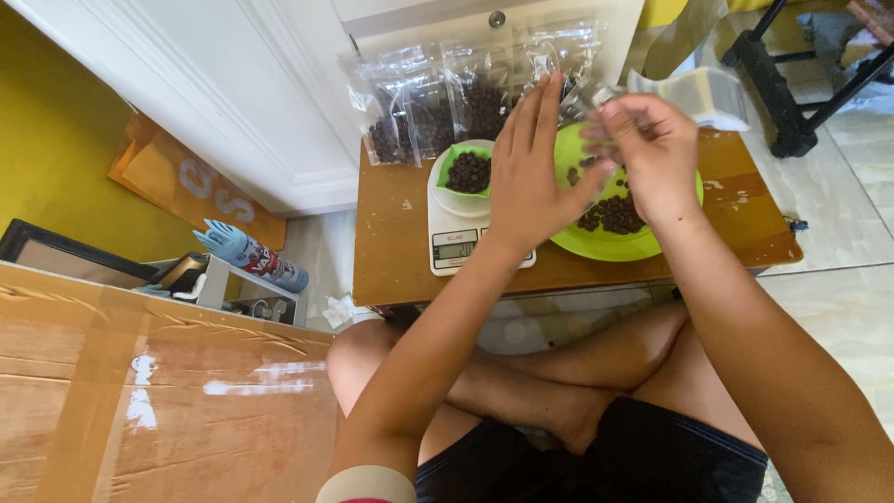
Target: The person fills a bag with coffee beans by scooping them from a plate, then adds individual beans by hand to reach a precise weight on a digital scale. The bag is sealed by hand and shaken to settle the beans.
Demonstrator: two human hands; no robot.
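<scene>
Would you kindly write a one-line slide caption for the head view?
Seated person's left hand and right hand open a clear pouch over a green plate of dark beads beside a kitchen scale.

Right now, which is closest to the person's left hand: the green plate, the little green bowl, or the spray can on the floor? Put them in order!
From the left hand:
1. Green plate, just right, partly under it.
2. Little green bowl, just left, on the scale.
Those two are nearly a tie.
3. Spray can, far left, off the table.

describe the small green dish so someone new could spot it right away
On the low wooden table stands a white kitchen scale, left of the left hand. The small green dish sits on it, filled with dark round pieces, far smaller than the round green plate beside it.
</scene>
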